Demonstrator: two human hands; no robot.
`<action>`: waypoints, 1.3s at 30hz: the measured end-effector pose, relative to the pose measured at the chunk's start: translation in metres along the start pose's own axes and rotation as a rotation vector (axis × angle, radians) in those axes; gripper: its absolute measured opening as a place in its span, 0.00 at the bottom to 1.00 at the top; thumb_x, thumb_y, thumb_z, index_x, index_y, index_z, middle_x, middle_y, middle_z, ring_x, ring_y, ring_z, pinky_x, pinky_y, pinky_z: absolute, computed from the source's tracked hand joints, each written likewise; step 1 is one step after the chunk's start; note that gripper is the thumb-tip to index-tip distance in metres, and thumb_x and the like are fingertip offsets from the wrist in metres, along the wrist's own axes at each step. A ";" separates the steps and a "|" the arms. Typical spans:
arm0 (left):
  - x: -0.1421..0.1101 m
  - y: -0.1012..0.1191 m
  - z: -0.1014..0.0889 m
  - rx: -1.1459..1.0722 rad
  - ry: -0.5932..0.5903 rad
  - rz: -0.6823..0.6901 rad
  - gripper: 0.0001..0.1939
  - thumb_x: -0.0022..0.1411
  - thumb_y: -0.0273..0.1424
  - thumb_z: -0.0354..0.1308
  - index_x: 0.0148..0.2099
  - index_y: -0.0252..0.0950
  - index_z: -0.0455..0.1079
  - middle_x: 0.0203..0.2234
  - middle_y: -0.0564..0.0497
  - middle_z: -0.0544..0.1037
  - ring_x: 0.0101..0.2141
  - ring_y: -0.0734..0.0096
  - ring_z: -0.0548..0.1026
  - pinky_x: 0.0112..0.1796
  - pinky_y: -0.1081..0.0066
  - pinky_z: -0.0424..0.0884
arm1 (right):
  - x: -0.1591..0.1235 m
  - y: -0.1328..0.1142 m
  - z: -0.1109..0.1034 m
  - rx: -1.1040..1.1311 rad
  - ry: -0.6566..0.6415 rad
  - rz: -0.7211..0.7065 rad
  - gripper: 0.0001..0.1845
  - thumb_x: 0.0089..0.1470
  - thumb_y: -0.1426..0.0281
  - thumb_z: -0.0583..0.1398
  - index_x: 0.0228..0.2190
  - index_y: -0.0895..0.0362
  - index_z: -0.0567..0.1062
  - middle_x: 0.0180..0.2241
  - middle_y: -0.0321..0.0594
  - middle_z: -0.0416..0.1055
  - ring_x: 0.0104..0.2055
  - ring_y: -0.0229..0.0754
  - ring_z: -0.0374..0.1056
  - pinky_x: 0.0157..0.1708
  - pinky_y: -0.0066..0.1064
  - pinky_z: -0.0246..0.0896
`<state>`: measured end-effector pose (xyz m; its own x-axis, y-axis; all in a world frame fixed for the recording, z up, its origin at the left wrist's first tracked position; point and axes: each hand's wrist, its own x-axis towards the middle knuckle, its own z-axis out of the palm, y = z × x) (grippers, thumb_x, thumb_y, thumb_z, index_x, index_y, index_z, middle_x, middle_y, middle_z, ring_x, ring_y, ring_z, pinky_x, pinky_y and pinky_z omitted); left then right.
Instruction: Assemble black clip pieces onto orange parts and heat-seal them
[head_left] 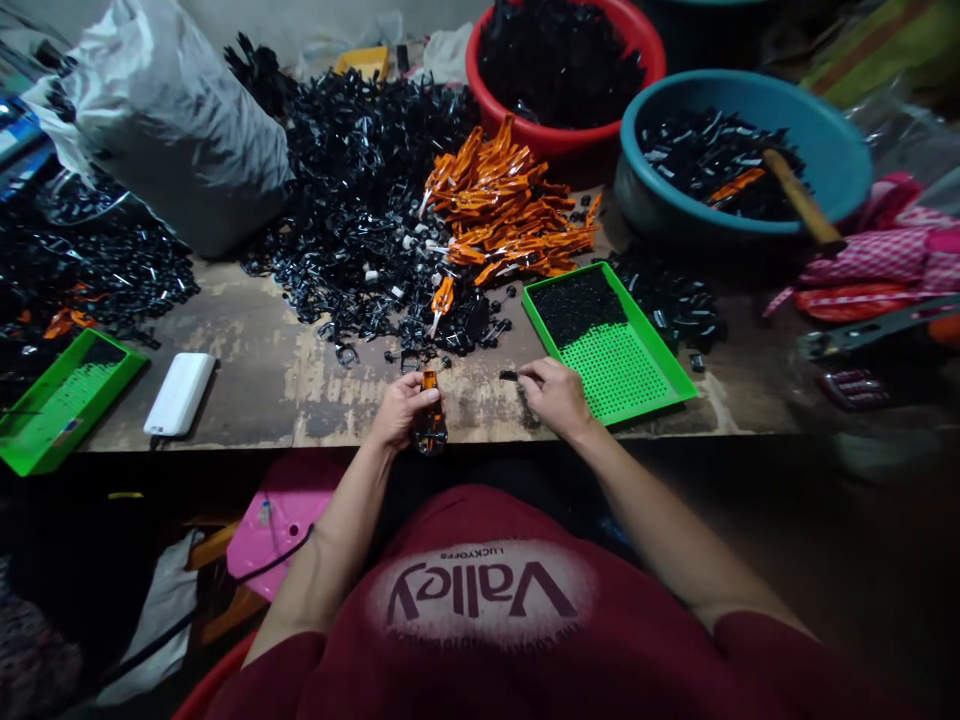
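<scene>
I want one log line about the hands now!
left hand: holds orange-black part | right hand: at small black piece, grip unclear | green perforated tray: partly covered with black bits

Black piece (508, 375) too small to identify, red basin (555, 133) cropped above

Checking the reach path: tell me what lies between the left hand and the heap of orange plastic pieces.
In the head view, loose black plastic parts and one separate orange plastic piece lie between the left hand and the heap.

Left of the left hand (403, 412) lies open tabletop (259, 385); black parts (352, 190) block ahead.
</scene>
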<state>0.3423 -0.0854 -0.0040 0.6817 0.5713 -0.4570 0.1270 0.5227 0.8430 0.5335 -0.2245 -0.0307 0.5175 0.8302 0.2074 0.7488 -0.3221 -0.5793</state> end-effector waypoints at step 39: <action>-0.018 -0.004 -0.003 0.068 -0.097 0.034 0.17 0.32 0.27 0.69 0.31 0.30 0.75 0.24 0.53 0.75 0.26 0.76 0.70 0.31 0.74 0.66 | 0.031 -0.070 0.018 1.076 -0.594 0.192 0.16 0.38 0.66 0.65 0.31 0.62 0.74 0.25 0.35 0.68 0.24 0.33 0.62 0.24 0.23 0.56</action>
<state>0.3277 -0.0956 0.0000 0.7524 0.5227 -0.4009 0.1490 0.4578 0.8765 0.4897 -0.1677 0.0026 0.1036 0.9786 -0.1780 -0.1824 -0.1573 -0.9706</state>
